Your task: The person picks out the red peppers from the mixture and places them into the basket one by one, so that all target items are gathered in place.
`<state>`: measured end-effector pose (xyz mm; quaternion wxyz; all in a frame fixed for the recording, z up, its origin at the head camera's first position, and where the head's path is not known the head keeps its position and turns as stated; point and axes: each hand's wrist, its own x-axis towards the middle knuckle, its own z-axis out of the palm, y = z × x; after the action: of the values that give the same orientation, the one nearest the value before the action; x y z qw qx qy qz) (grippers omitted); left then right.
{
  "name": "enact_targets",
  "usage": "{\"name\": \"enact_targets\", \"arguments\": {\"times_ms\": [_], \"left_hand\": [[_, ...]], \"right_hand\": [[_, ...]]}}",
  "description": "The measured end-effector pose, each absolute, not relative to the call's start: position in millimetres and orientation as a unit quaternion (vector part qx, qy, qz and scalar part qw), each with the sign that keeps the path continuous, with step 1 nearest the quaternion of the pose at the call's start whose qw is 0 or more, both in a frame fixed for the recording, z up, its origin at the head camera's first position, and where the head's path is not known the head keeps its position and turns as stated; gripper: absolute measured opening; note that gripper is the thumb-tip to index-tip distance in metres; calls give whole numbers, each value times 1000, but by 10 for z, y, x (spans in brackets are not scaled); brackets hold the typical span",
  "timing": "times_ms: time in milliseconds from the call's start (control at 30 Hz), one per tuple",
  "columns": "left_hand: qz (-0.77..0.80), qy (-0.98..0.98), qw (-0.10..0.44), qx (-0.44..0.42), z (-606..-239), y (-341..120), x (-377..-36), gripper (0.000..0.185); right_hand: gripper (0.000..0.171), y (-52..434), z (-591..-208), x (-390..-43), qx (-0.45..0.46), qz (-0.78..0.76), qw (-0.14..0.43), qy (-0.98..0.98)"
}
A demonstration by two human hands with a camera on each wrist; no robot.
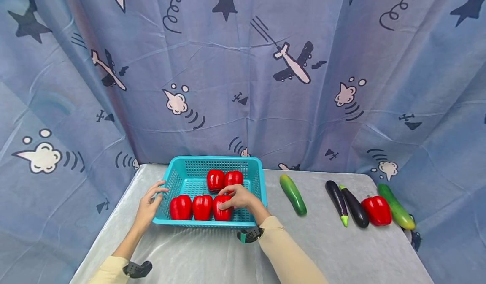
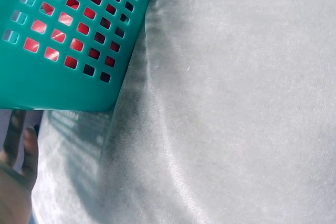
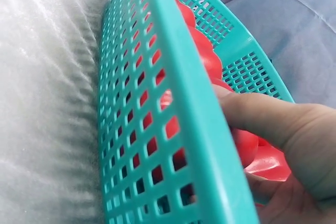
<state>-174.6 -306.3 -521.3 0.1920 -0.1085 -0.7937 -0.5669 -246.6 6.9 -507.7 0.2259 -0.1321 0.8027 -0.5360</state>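
A turquoise plastic basket (image 1: pixel 212 223) holds several red bell peppers, three in its front row and two behind. My right hand (image 1: pixel 238 197) reaches over the basket's right part and grips the rightmost front bell pepper (image 1: pixel 221 213). In the right wrist view its thumb (image 3: pixel 257 111) presses on the pepper, whose lower part is hidden by the basket wall. My left hand (image 1: pixel 149 206) is at the basket's left rim, fingertips touching it, fingers loosely extended. The left wrist view shows two of its fingers (image 2: pixel 30 153) beside the basket's wall (image 2: pixel 58 87).
Right of the basket lies a green cucumber (image 1: pixel 293 195). Farther right are two eggplants (image 1: pixel 336 201), another red bell pepper (image 1: pixel 377 210) and a second cucumber (image 1: pixel 396 208) near the table's right edge. A blue patterned curtain (image 1: pixel 243 85) stands behind the pale tablecloth (image 1: pixel 197 254).
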Motion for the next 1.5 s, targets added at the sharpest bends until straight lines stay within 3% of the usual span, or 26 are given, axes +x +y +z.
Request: {"name": "enact_targets", "arguments": {"times_ms": [867,1233,1500], "left_hand": [[-546,-813,183,-87,-5090,-3013,-1685,20],[-555,-807,182,-85,-5072,-2981,-1686,22],[-546,-813,185,-84,-5078,-2982,-1668,21]], "right_hand": [[44,260,-4850,-2499,-147,-528,259,795],[51,561,-4730,-2508,-171,-555,267,769],[44,842,-4498,-2453,-205,-616,293,702]]}}
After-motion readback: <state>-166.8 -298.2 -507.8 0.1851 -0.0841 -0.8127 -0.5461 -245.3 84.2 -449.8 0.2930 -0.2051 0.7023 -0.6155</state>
